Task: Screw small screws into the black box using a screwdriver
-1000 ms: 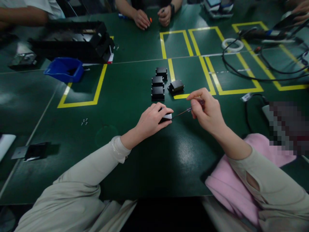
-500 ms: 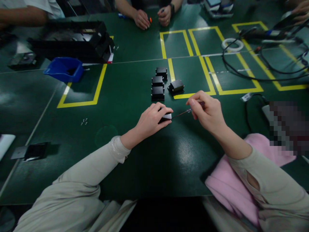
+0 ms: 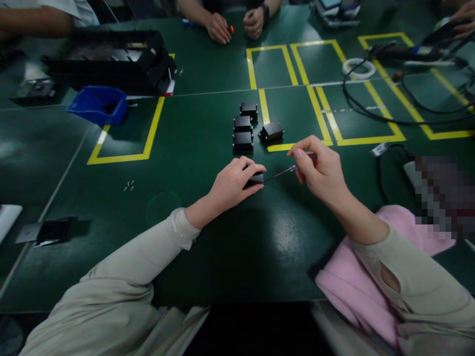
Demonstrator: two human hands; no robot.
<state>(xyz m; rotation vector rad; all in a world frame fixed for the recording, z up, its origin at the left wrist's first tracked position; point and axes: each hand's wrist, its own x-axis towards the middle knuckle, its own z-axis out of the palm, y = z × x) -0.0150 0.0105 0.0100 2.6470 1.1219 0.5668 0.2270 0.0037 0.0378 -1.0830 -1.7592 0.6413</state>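
Observation:
My left hand (image 3: 232, 185) is curled over a small black box (image 3: 257, 178) and holds it down on the green table (image 3: 193, 148). My right hand (image 3: 321, 170) pinches a thin screwdriver (image 3: 285, 172) whose tip meets the right side of that box. Just beyond my hands stand several more small black boxes (image 3: 243, 141), three in a column and one tilted box (image 3: 271, 132) on a yellow line.
A blue bin (image 3: 97, 105) and a black tray (image 3: 115, 62) sit at the far left. Black cables (image 3: 374, 116) and a white tape roll (image 3: 357, 68) lie at the right. Another person's hands (image 3: 237, 25) rest at the far edge. A pink cloth (image 3: 374, 267) lies under my right forearm.
My right hand shifts slightly around the screwdriver handle, its fingers turning. My left hand and the box stay in place.

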